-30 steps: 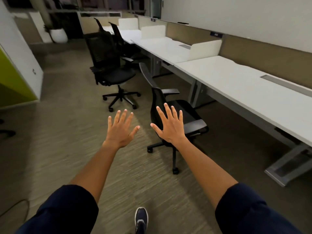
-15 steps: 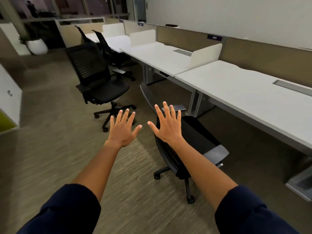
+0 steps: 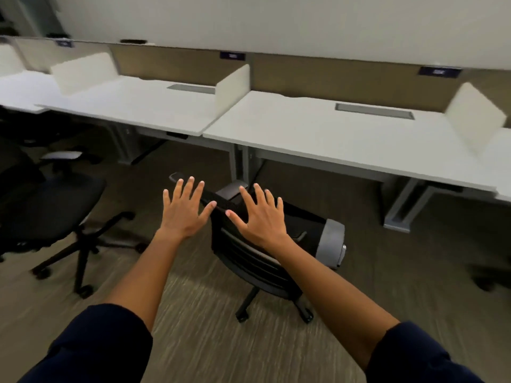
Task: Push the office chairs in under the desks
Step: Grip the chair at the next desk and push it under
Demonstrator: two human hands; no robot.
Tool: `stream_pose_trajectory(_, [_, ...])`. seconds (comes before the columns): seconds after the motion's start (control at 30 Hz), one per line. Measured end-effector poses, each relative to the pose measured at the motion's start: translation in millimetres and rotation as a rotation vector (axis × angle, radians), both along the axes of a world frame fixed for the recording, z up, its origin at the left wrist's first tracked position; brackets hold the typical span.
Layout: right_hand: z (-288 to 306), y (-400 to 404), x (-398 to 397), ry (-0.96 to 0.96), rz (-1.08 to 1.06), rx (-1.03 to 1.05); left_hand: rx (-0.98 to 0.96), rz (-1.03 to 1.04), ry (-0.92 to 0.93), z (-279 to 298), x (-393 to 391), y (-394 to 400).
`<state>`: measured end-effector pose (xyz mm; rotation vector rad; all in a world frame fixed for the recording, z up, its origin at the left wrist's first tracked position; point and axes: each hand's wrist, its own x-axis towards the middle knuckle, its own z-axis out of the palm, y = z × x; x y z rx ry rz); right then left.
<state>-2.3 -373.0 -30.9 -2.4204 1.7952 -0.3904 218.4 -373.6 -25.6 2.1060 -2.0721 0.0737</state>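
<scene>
Both hands reach forward with fingers spread, gripping nothing: left hand [image 3: 184,210] and right hand [image 3: 260,216] hover over the backrest top of the near office chair [image 3: 265,252]. This chair stands out on the carpet [image 3: 193,313], in front of the white desk [image 3: 345,139] and not under it. A grey desk leg [image 3: 240,164] stands just beyond. A second chair [image 3: 52,211] sits left, also clear of the desks.

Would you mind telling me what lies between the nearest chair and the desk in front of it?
Only bare carpet, in the head view; the chair stands clear of the desk.
</scene>
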Motion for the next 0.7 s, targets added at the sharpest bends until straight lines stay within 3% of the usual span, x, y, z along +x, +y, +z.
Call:
stream_pose_trajectory(0.2, [1.2,8.2,1.2,0.057,-0.293,0.090,0.064,-0.233,0.006,2.3,48.3,-51.5])
stream_pose_trajectory(0.33, [-2.8,15.5,-0.9,0.118,-0.409,0.015,0.137,-0.341,0.008,-1.7,52.3,-81.3])
stream_pose_trajectory(0.53, [-1.7,8.5,-2.9,0.184,-0.495,-0.065,-0.081,-0.515,-0.046,-6.3,46.1,-116.2])
stream_pose_trajectory(0.7, [2.4,-9.4,-20.0,0.178,-0.557,-0.094,-0.100,-0.524,-0.074,2.2,25.2,-142.5])
